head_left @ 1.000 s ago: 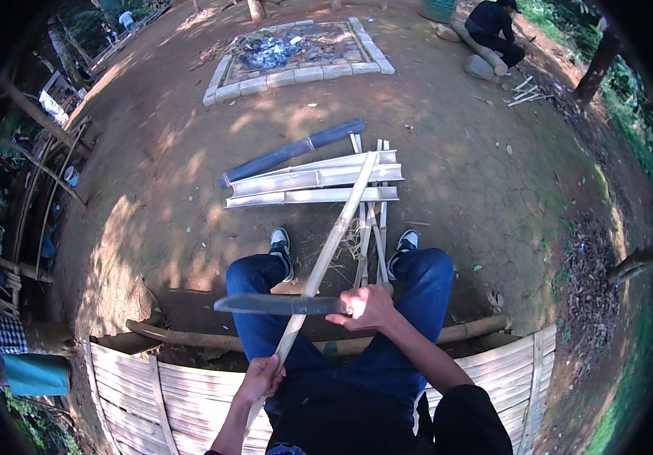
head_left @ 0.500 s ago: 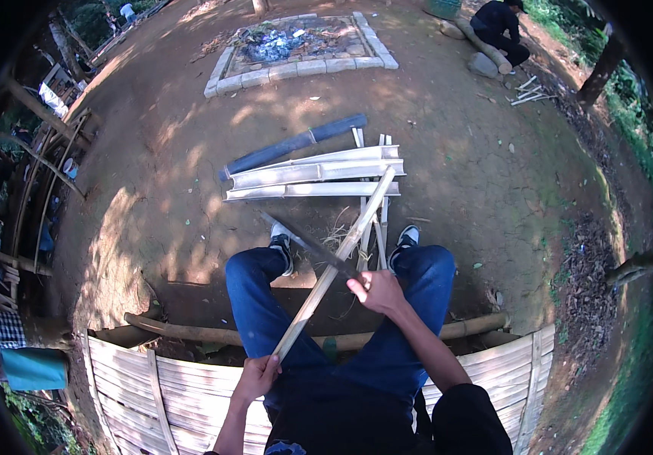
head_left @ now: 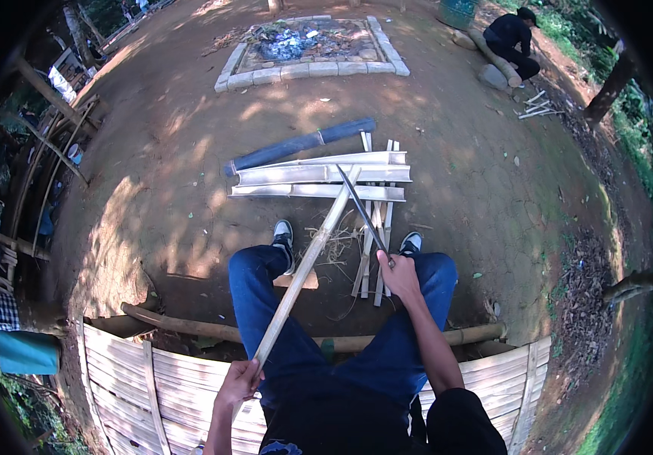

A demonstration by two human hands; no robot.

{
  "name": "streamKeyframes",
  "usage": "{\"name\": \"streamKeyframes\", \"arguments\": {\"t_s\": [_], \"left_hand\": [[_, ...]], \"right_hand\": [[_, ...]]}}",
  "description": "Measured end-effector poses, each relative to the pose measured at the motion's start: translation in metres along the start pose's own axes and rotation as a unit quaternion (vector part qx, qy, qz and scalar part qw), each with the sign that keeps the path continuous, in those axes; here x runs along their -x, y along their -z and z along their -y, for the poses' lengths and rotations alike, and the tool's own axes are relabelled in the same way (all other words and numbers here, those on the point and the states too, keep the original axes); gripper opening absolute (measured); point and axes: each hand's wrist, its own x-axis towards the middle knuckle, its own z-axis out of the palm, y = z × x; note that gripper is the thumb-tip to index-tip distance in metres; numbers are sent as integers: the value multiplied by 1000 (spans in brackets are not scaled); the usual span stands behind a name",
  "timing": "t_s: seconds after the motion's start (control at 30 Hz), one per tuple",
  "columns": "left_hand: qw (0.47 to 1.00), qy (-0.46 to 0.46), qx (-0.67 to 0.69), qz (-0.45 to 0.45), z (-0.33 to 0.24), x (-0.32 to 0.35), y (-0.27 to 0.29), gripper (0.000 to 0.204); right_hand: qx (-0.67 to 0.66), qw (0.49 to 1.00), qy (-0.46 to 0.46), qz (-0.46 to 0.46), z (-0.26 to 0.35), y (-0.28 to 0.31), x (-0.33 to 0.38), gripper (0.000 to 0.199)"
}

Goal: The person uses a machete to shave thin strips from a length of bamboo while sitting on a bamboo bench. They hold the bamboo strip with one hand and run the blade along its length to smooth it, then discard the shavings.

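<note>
My left hand point(head_left: 240, 381) is closed round the near end of a long pale bamboo strip point(head_left: 301, 277), which slants up and away to the right between my knees. In my right hand point(head_left: 398, 274) is the handle of a machete point(head_left: 362, 211); its dark blade points away and up to the left, the tip close to the strip's far end. Beyond my feet lie several split bamboo halves point(head_left: 326, 174), pale inside faces up, with a dark bamboo pole point(head_left: 300, 145) behind them. Thin bamboo strips point(head_left: 372, 250) lie on the ground under and in front of the halves.
I sit on a bamboo slat bench point(head_left: 125, 379). Fine shavings point(head_left: 330, 246) lie between my shoes. Farther off is a stone-bordered fire pit point(head_left: 296, 72) with ash. At the far right a person point(head_left: 510, 42) sits on a log point(head_left: 499, 59), near a green barrel point(head_left: 457, 11).
The machete has come off the strip, and its blade has swung to point away from me. The strip has turned a little steeper, its far end shifting left.
</note>
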Motion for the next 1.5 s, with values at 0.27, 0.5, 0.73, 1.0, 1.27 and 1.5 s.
{"name": "streamKeyframes", "arguments": {"t_s": [0.27, 0.5, 0.73, 1.0, 1.27, 1.5], "left_hand": [[933, -220, -227, -171, -9, -32, -36, 28], [832, -311, -353, -293, -19, -34, -53, 22], [816, -265, -395, -328, -9, -14, -43, 25], [830, -284, -374, -301, -30, -25, -60, 26], [891, -252, -272, -263, -29, -39, -61, 19], [904, -248, -208, -280, -34, -25, -56, 23]], "right_hand": [[120, 955, 250, 101, 56, -11, 67, 58], [152, 908, 385, 68, 61, -24, 87, 60], [146, 988, 38, -40, 26, 13, 11, 62], [121, 971, 163, 128, 52, -9, 75, 58], [110, 912, 391, 59, 37, -47, 93, 58], [43, 997, 69, -16, 31, -19, 29, 50]]}}
